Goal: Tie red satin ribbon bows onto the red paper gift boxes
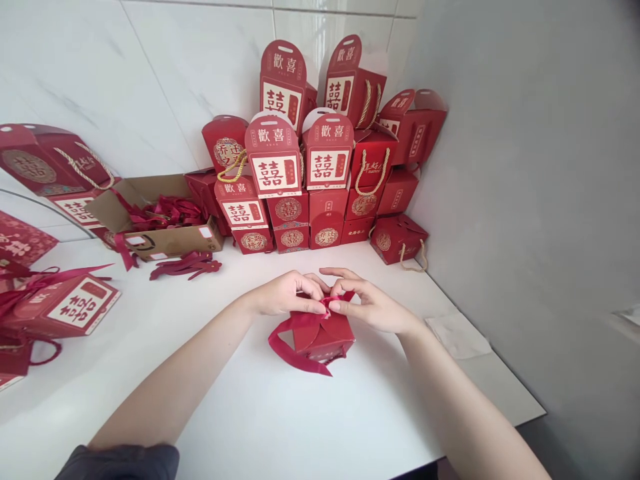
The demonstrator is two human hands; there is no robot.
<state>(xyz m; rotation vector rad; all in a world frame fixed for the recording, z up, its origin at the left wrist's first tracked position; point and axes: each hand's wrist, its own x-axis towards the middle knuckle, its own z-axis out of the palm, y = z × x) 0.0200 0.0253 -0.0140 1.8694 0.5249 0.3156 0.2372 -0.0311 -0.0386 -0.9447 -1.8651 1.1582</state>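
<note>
A small red gift box (325,337) sits on the white table in front of me, a dark red ribbon (290,350) at its top with one long tail hanging over its left side and front. My left hand (295,293) pinches the ribbon at the top of the box from the left. From the right, my right hand (367,303) pinches it close to the left fingertips. Both hands are nearly touching. The ribbon's knot or loops are partly hidden by the fingers.
Stacked red gift boxes (327,210) stand against the tiled wall. An open cardboard box (175,243) holds red ribbons, with a ribbon bundle (185,265) before it. More red boxes (80,307) lie at left; a white tissue (459,335) lies right.
</note>
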